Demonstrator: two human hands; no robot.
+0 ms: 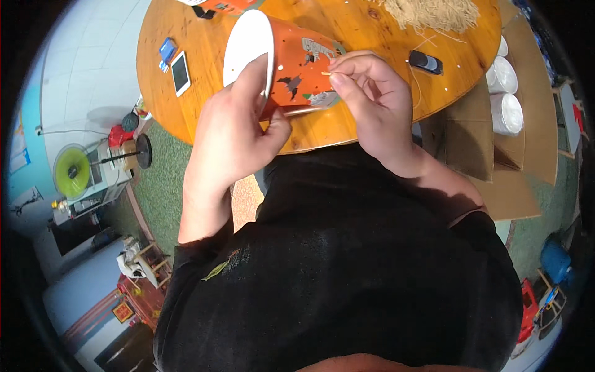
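An orange paper bucket (288, 59) with bat and animal prints lies tipped on its side, its white mouth facing left. My left hand (232, 127) is closed over the near rim, fingers reaching into the mouth and thumb on the outer wall. Beside the bucket's right part, my right hand (381, 102) pinches the end of a thin tan string (326, 74) between thumb and forefinger. Whether that string passes through the bucket wall cannot be made out. Fingertips of my left hand are partly hidden in the bucket.
On the round wooden table (204, 118) lie a white phone (180, 74), a small blue packet (167, 48), a dark oblong object (426, 62) and a heap of tan strings (434, 12). Cardboard boxes (471, 136) with white tubs (507, 115) stand right. A green fan (72, 171) is left.
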